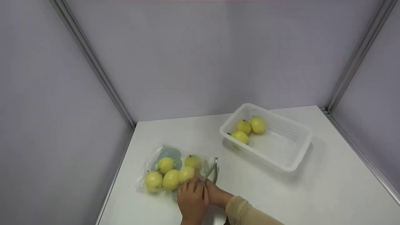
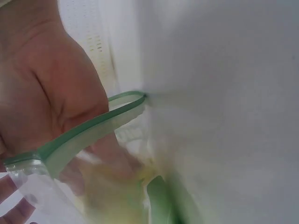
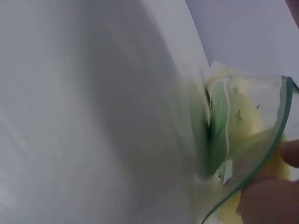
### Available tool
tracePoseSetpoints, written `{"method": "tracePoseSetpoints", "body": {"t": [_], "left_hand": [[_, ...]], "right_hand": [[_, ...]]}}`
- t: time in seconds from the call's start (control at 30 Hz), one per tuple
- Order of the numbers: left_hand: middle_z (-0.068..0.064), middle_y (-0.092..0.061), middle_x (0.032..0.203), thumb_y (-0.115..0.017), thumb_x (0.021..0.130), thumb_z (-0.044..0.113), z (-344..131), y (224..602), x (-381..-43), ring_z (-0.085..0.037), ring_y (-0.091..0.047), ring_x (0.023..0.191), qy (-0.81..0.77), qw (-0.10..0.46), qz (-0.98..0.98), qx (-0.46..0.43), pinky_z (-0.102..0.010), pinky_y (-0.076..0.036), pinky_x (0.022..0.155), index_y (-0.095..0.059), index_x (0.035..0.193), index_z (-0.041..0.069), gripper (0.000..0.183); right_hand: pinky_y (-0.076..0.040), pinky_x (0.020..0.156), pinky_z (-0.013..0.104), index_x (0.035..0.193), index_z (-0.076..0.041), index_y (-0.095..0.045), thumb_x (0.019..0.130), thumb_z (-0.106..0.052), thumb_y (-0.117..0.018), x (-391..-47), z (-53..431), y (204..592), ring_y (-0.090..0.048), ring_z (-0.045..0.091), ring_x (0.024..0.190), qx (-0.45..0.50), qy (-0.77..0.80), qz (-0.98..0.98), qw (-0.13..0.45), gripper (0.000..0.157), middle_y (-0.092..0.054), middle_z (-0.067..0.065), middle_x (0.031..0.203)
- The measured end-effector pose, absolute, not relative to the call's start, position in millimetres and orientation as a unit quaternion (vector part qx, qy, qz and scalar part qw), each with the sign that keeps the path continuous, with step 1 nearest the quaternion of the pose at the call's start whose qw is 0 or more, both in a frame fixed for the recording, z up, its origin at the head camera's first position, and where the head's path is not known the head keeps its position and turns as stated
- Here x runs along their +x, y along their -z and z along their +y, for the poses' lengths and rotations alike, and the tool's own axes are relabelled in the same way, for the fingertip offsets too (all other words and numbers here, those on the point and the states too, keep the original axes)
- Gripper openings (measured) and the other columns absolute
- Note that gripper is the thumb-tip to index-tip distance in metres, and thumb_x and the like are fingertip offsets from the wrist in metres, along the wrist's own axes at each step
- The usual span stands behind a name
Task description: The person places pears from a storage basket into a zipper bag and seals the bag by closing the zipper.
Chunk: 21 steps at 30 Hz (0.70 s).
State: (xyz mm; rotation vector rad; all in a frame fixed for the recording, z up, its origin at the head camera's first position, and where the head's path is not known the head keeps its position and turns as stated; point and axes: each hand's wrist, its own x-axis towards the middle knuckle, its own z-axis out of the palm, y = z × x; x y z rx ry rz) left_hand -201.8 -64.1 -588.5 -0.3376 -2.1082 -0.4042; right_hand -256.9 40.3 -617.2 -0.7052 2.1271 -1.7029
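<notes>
A clear zip bag (image 1: 142, 182) with a green closure strip (image 2: 88, 123) lies on its side, and several yellow pears (image 1: 153, 181) are inside it. My left hand (image 1: 193, 198) grips the bag at its mouth, fingers curled over the edge. Through the opening reaches my right hand (image 1: 215, 192), its fingertips partly hidden behind the left hand and the plastic. In the left wrist view the right hand's fingers (image 2: 117, 156) lie on either side of a blurred yellow pear (image 2: 110, 196). The right wrist view shows pears (image 3: 245, 119) behind the green-edged plastic.
A white plastic basket (image 1: 301, 150) stands at the back right with three yellow pears (image 1: 258, 124) at its left end. Grey panel walls (image 1: 200, 62) enclose the white table (image 1: 312, 193) at the back and both sides.
</notes>
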Motion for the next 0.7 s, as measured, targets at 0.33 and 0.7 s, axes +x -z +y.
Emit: {"method": "tracePoseSetpoints", "body": {"t": [0.33,0.7], "left_hand": [[-0.003,-0.071,0.092,-0.072,0.072,0.019,-65,590,-202,-0.028,-0.065,0.085,0.161,0.460,-0.863,-0.131,-0.047,-0.051,0.071,-0.070,0.074,0.012,0.008],[-0.004,-0.072,0.090,-0.070,0.073,0.020,-65,592,-199,-0.028,-0.065,0.084,0.164,0.467,-0.860,-0.122,-0.047,-0.050,0.071,-0.069,0.069,0.012,0.009]], "right_hand": [[-0.044,0.103,0.040,0.138,-0.027,-0.051,0.099,-0.030,-0.050,-251,86,604,-0.051,0.017,0.128,-0.252,0.463,0.839,0.136,0.039,-0.053,-0.005,0.141],[-0.050,0.095,0.045,0.136,-0.009,-0.052,0.096,-0.021,-0.058,-277,154,554,-0.053,0.029,0.124,-0.333,0.357,0.869,0.077,0.042,-0.055,0.007,0.136]]}}
